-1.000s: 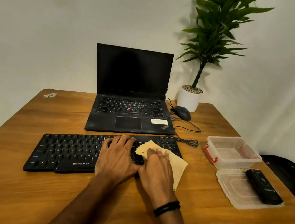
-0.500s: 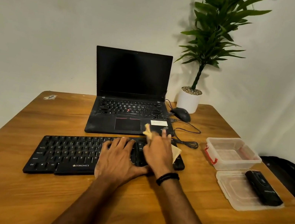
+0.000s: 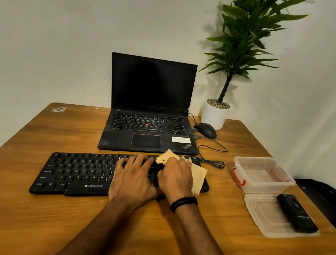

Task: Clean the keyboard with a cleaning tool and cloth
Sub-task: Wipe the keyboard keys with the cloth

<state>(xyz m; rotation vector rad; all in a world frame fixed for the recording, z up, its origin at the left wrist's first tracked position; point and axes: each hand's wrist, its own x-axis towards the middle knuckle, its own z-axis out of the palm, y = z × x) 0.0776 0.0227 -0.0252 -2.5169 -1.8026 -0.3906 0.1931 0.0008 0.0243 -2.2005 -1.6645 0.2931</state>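
A black keyboard [image 3: 79, 172] lies across the wooden table [image 3: 13, 219] in front of me. My left hand [image 3: 131, 179] rests flat on its middle keys with the fingers spread. My right hand [image 3: 175, 178] presses a yellow cloth [image 3: 197, 178] onto the keyboard's right end; the cloth sticks out past my fingers at the top and right. A black cleaning tool [image 3: 295, 215] lies on a clear lid at the right, away from both hands.
An open black laptop [image 3: 148, 106] stands just behind the keyboard. A mouse [image 3: 205, 130] with its cable and a potted plant [image 3: 215, 113] sit at the back right. A clear plastic box [image 3: 262, 174] and its lid [image 3: 265, 219] lie near the right edge.
My right hand pushed the cloth from the keyboard's near right part up toward its far edge, then drew it slightly back. The left hand stayed on the keys.
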